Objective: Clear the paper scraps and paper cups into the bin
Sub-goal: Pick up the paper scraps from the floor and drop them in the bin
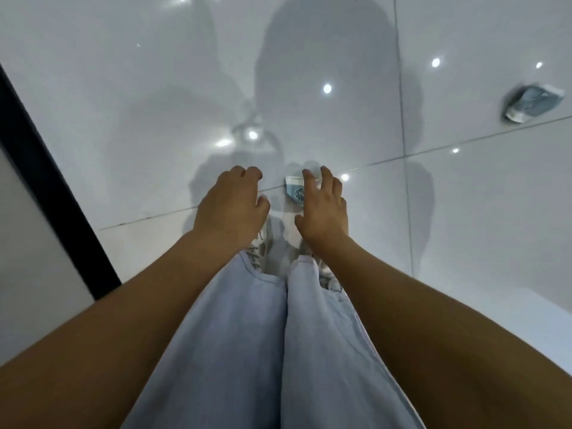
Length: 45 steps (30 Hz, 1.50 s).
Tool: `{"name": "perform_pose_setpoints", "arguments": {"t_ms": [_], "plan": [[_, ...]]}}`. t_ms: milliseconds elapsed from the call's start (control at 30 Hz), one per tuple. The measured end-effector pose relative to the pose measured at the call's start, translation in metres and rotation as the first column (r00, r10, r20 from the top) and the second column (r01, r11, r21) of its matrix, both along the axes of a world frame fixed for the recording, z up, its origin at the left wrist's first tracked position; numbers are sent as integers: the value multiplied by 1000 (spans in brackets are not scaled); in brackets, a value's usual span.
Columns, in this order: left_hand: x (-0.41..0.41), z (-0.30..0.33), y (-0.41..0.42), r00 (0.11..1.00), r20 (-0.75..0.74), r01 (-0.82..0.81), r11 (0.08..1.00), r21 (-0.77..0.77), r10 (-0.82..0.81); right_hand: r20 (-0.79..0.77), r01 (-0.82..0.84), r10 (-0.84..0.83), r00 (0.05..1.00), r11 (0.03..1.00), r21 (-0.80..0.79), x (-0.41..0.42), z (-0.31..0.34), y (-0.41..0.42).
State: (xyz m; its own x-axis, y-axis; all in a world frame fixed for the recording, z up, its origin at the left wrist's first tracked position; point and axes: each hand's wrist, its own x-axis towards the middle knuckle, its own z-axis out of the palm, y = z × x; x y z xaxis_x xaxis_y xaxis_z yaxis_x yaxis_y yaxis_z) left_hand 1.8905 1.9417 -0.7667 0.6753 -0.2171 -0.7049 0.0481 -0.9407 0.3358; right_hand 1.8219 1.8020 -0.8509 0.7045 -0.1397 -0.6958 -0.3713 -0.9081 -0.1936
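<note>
A glossy white tiled floor (340, 41) is being looked down on, with pale blue trouser legs (247, 335) filling the lower middle. The left hand (230, 201) is being held just above the floor with fingers loosely curled and nothing in it. The right hand (323, 209) is being spread wide over a small blue-and-white paper cup (294, 190) lying on its side just beyond the feet, though contact cannot be made out. A second paper cup (530, 102), blurred, is lying well apart at the right edge. No bin is being shown. The near cup is probably best closed on lightly round its wall, so the thin paper is not being crushed, and lifted before the far one is fetched.
</note>
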Motion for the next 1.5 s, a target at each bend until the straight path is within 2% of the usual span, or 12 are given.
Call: {"name": "perform_pose_setpoints", "arguments": {"t_ms": [233, 333, 433, 567, 667, 967, 1133, 1267, 1500], "plan": [[-6, -29, -6, 999, -37, -3, 1000, -13, 3, 74, 105, -106, 992, 994, 23, -18, -25, 9], [-5, -25, -16, 998, -67, 1, 1000, -4, -1, 32, 145, -147, 989, 987, 64, -13, -22, 14], [5, -16, -23, 996, -91, -20, 1000, -7, 19, 85, 168, -178, 980, 978, 121, -6, -2, 15], [14, 23, -32, 984, -114, -134, 991, 5, 134, 168, 134, -165, 972, 974, 182, 1, 58, 15], [21, 72, -42, 970, -158, -191, 981, -42, 183, 195, 122, -163, 967, 970, 209, 9, 120, 8], [52, 219, -87, 939, -253, -280, 945, -170, 233, 256, 224, -314, 914, 919, 325, 41, 294, -34], [77, 274, -111, 956, -221, -236, 952, -193, 192, 243, 231, -295, 924, 938, 260, 57, 348, -59], [106, 297, -129, 991, -93, -111, 976, -189, 95, 238, 209, -248, 939, 962, 178, 74, 368, -94], [149, 294, -183, 989, 26, 151, 974, -169, -149, 170, 406, -413, 895, 911, 76, 100, 368, -200]]}}
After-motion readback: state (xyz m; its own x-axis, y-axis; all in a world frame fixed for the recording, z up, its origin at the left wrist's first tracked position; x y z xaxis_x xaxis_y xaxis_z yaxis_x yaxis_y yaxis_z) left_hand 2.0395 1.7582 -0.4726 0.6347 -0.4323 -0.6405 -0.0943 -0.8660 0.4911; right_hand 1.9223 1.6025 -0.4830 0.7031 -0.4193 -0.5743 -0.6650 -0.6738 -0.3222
